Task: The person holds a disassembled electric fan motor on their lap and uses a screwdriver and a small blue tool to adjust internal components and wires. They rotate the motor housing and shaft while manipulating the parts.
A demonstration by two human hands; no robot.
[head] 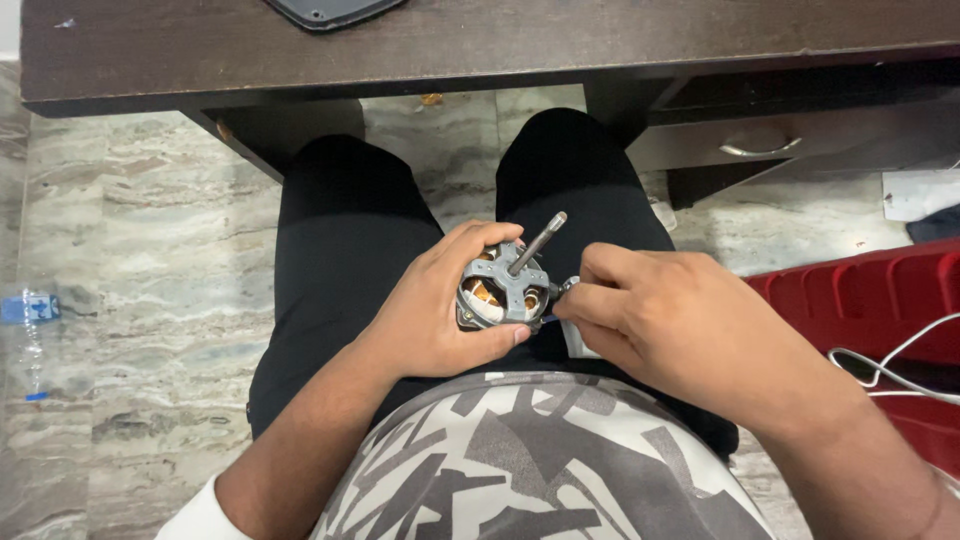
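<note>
Seated person, view down onto lap. Left hand (435,305) wraps a small electric motor (503,290), fingers closed around its grey housing, thumb along the near edge. Motor held over the lap between the thighs, in black trousers (340,230). Copper windings show through the cross-shaped end plate; steel shaft (537,243) points up and away, tilted right. Right hand (660,315) touches the motor's right side, fingertips (580,300) pinched shut on a small metal part there; what part, cannot tell. Dark table (480,45) edge above the knees, drawer handle (760,148) right. Red crate (880,300) with white cable (890,365) far right. Marble floor (130,250); plastic bottle (30,335) far left.
</note>
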